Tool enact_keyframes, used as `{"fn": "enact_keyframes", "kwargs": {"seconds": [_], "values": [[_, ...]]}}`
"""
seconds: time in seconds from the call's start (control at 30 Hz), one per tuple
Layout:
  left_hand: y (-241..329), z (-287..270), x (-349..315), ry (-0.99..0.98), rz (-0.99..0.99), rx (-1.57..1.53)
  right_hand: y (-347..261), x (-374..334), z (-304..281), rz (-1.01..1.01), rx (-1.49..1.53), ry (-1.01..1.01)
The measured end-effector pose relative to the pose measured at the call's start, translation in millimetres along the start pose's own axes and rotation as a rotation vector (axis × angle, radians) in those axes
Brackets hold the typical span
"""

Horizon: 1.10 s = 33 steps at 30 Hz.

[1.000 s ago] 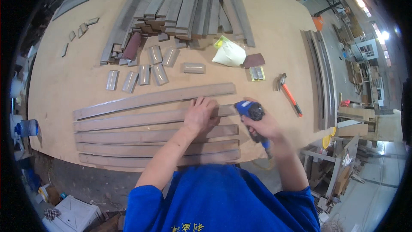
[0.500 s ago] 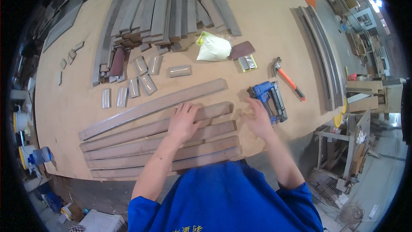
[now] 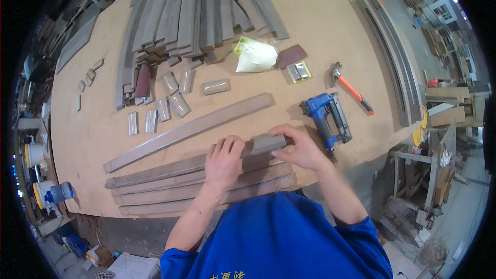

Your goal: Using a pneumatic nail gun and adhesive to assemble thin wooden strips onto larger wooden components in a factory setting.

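A long brown-grey wooden strip (image 3: 266, 145) lies in front of me, its right end lifted and turned a little. My right hand (image 3: 302, 150) pinches that end between thumb and fingers. Farther left along the same strip, my left hand (image 3: 224, 163) has its fingers curled over it. Several similar strips lie side by side nearer my body, partly hidden by my forearms. Beyond the held piece, a separate wooden strip (image 3: 188, 132) rests at a slant. A blue nail gun (image 3: 328, 119) lies to the right of my right hand.
An orange-handled claw hammer (image 3: 355, 92) lies beyond the nail gun. Across the table (image 3: 320, 26) are a pale bag (image 3: 257, 56), maroon sandpaper (image 3: 292, 57), several short blocks (image 3: 215, 86) and a large stack of grey boards (image 3: 188, 13). Long dark strips (image 3: 385, 57) line the right edge.
My right hand has come left from beside the nail gun onto the strip's end. The strip's right end has been lifted and turned, and the strip now sits closer to the others.
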<state>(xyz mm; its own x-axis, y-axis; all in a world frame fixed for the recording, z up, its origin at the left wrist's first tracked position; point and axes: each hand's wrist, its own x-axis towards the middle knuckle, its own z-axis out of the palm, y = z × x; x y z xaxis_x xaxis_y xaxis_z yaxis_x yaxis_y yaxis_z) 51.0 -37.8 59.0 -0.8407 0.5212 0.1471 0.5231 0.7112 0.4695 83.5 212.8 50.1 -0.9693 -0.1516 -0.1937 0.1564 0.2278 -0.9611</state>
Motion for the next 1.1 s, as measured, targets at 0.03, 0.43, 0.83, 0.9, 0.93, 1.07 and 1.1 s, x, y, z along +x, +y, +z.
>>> {"fn": "enact_keyframes", "kwargs": {"seconds": [0.03, 0.43, 0.83, 0.9, 0.93, 1.07, 1.1], "values": [[0.3, -0.7, -0.5, 0.007, -0.006, -0.009, -1.0, -0.3, -0.9, -0.132, -0.027, 0.001], [-24.7, 20.9, 27.0, -0.269, -0.14, -0.165, 22.6, 2.0, -17.3, 0.325, -0.275, 0.297], [-27.9, 65.8, 36.4, -0.258, -0.102, -0.146, 33.4, 14.2, -61.3, 0.408, -0.755, 0.655], [-30.1, 69.0, 37.7, -0.267, -0.127, -0.159, 23.2, 20.2, -72.3, 0.433, -0.767, 0.567], [-30.8, 69.1, 38.7, -0.287, -0.127, -0.163, 21.2, 21.0, -79.6, 0.46, -0.776, 0.482], [-29.8, 70.4, 36.5, -0.173, -0.073, -0.23, 20.5, 6.1, -107.0, 0.209, -0.763, 0.455], [-30.7, 70.1, 35.8, -0.168, -0.087, -0.237, -1.0, 1.3, -111.6, 0.286, -0.437, 0.343]]}}
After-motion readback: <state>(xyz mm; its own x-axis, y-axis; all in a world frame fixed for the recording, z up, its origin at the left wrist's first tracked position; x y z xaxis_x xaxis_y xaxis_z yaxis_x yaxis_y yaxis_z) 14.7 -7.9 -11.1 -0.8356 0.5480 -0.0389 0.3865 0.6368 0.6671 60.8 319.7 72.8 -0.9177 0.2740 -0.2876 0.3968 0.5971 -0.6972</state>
